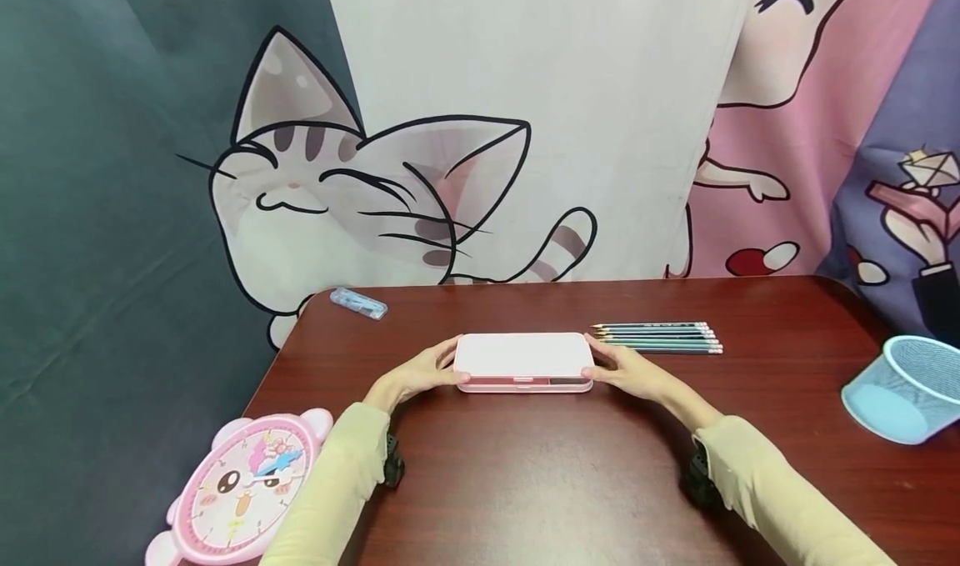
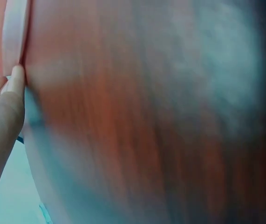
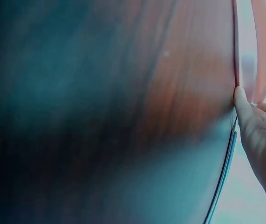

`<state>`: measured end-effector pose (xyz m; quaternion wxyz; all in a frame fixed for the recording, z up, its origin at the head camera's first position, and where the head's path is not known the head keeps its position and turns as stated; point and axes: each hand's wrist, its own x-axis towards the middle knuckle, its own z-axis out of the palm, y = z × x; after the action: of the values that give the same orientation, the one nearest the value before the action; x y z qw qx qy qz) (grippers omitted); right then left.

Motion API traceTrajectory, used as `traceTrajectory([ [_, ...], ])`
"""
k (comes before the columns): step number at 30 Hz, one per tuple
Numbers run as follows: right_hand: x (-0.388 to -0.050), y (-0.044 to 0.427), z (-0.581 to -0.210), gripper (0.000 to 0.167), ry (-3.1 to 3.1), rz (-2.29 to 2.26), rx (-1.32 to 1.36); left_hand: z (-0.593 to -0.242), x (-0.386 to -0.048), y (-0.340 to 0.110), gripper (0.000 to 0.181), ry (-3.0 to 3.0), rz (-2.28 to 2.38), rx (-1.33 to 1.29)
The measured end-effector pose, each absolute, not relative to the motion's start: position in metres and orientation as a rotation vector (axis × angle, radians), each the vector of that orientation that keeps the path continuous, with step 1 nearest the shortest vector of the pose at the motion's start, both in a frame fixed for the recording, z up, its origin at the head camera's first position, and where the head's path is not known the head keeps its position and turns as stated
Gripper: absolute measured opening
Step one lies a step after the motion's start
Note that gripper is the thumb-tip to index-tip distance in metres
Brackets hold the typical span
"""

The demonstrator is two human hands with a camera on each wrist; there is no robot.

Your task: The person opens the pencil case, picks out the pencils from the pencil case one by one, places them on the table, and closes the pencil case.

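Note:
A white and pink pencil case lies on the table in front of me, its long side facing me. Its white lid stands slightly raised along the front, and a dark patch shows in the gap at the right. My left hand grips the left end, thumb at the front corner and fingers toward the back. At the opposite end my right hand holds the case the same way. In the left wrist view the left hand touches the case's corner; the right wrist view shows the right hand likewise.
Several green-toned pencils lie in a row just beyond my right hand. A light-blue mesh pen holder is at the far right. A pink toy clock lies beside my left forearm. One small clear-blue object rests near the back left edge.

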<state>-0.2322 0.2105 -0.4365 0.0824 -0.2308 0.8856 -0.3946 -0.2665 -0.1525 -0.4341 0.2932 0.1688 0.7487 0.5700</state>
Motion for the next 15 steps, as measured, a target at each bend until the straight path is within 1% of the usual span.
traceTrajectory([
  [4, -0.232, 0.207, -0.433, 0.078, 2.743, -1.027, -0.785, -0.432, -0.266, -0.150, 0.094, 2.012, 1.510, 0.481],
  [15, -0.235, 0.201, -0.414, 0.081, 2.804, -0.770, -0.843, -0.422, -0.272, -0.140, 0.086, 2.114, 1.347, 0.588],
])
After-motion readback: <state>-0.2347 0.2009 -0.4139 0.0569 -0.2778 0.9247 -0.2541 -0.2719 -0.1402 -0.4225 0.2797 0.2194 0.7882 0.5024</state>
